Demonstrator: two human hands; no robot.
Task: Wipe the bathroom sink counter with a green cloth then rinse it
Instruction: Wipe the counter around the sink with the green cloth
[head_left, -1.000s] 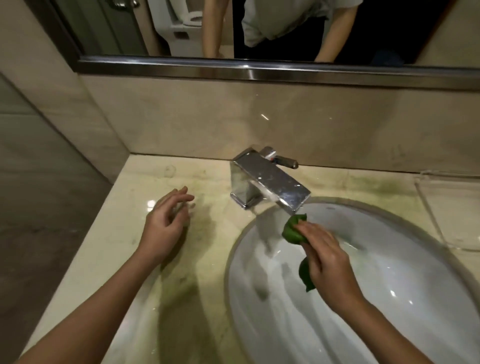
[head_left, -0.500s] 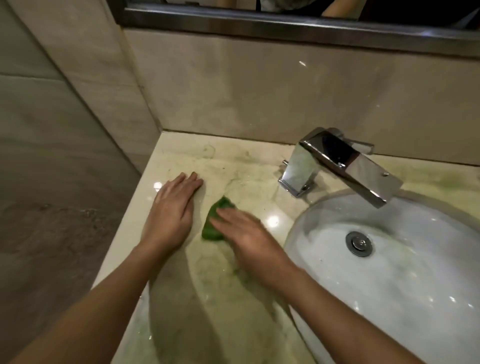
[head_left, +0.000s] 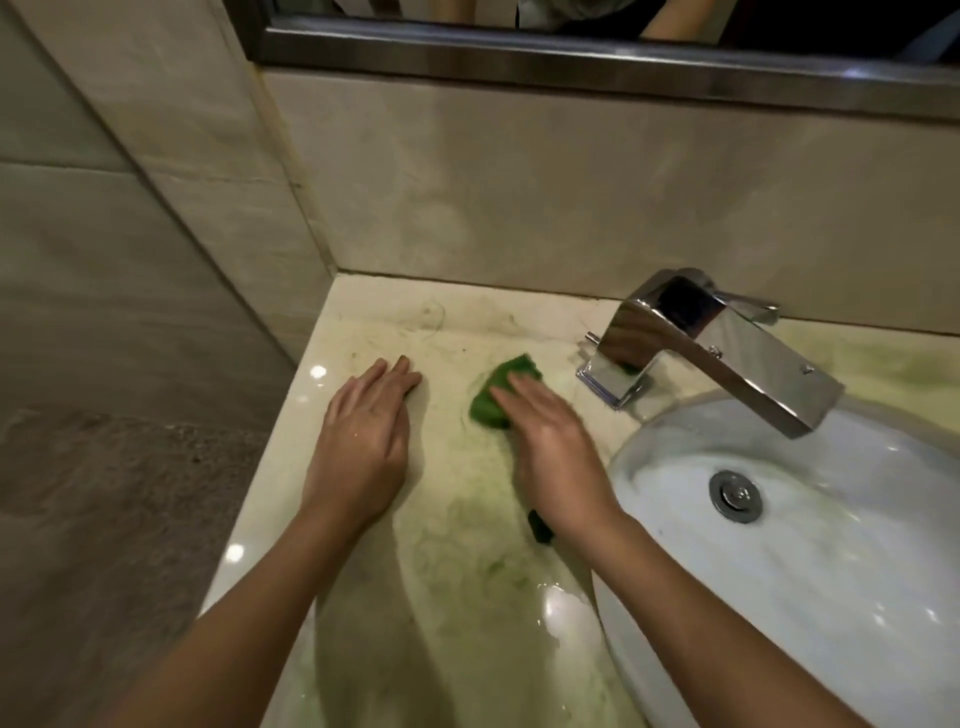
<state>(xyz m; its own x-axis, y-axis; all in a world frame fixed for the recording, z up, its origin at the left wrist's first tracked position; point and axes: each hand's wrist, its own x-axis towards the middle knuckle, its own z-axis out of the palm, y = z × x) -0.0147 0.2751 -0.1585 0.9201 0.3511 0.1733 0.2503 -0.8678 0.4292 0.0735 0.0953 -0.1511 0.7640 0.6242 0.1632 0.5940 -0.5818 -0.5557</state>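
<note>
On the counter, right hand flat on green cloth

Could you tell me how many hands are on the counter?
2: the left hand flat on the counter; the right hand pressing the green cloth beside it. None hidden.
</note>
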